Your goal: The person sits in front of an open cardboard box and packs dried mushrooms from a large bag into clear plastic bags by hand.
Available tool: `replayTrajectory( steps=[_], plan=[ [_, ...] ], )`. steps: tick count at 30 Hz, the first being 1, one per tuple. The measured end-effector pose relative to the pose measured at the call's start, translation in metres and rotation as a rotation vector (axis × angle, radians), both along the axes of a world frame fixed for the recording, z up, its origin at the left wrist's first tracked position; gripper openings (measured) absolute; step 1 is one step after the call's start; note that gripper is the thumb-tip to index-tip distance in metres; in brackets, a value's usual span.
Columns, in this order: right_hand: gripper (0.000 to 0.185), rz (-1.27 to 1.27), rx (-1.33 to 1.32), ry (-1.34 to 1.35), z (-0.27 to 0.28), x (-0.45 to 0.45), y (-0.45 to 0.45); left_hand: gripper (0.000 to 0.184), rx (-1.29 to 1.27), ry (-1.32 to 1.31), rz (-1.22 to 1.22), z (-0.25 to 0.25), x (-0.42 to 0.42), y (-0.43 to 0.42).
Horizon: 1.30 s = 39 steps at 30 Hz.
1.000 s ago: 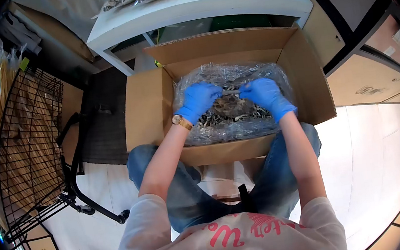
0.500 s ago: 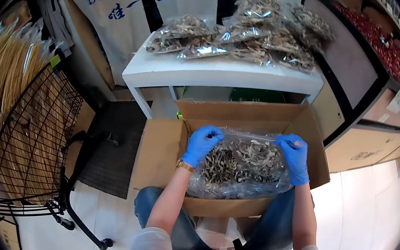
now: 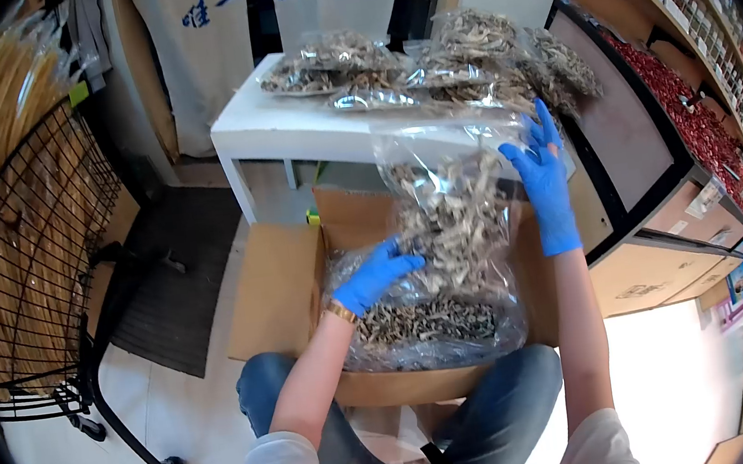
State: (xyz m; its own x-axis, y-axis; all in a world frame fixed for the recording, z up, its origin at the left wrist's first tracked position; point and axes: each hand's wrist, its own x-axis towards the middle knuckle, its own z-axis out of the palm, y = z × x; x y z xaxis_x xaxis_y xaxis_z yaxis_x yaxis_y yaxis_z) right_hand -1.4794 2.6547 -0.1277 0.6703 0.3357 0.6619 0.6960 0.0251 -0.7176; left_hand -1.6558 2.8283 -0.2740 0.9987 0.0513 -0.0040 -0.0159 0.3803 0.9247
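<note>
Currently, head view: the clear bag of pale dried pieces stands roughly upright over the rear right part of the cardboard box, its top overlapping the front edge of the bench behind. Left hand, blue-gloved: fingers partly curled, tips against the bag's left side, low down; cannot tell whether film is gripped. Right hand, also gloved: raised beside the bag's upper right corner, fingers partly spread; any pinch on the film is too blurred to confirm. Inside the box, nearer its front wall, lies a large plastic liner with dark dried strips. More filled bags are heaped along the bench's rear and toward its right end.

Handling notes (judgement): steady work probably wants the bag's weight shared, one hand under the lower part, the other firm at a top corner. Film looks slick and slack; contents seem brittle, so light finger pressure is advisable. Mouth best kept uppermost, closure unverified.
</note>
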Motion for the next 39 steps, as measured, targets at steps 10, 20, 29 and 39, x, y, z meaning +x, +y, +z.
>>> replayTrajectory(
  steps=[10, 20, 29, 39],
  plan=[
    [0.108, 0.646, 0.050, 0.754, -0.068, -0.081, -0.028, 0.053, 0.026, -0.166, 0.387, 0.065, -0.016, 0.013],
    [0.020, 0.585, 0.458, 0.987, -0.066, -0.095, 0.038, 0.060, -0.100, -0.386, 0.506, 0.084, -0.036, 0.026],
    [0.028, 0.835, 0.820, 0.889, 0.029, -0.012, 0.173, 0.060, -0.063, -0.407, 0.755, 0.084, -0.056, 0.071],
    [0.057, 0.667, 0.605, 1.058, -0.001, 0.070, 0.205, 0.050, -0.043, -0.389, 0.809, 0.089, -0.059, 0.067]
  ],
)
